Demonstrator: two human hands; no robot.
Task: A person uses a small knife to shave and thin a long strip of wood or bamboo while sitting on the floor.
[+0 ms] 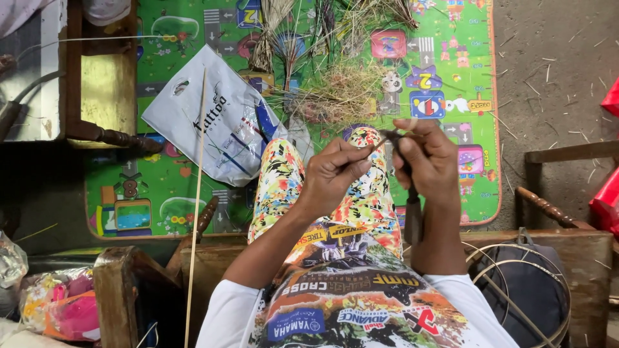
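Note:
My left hand (332, 175) pinches a thin pale strip of plant fibre (379, 143) at its fingertips, above my lap in flowered trousers. My right hand (431, 161) is closed on a dark knife (406, 193), its handle running down past the wrist and its blade tip meeting the strip between the two hands. Both hands are close together, thumbs almost touching. A heap of dry grass and fibre scraps (342, 93) lies on the play mat just beyond my knees.
A green children's play mat (161, 193) covers the floor. On it lie a white plastic bag (219, 122) and a long thin stick (196, 206). Wooden furniture (106, 90) stands left; wire hoops (516, 290) and a dark bag sit at lower right.

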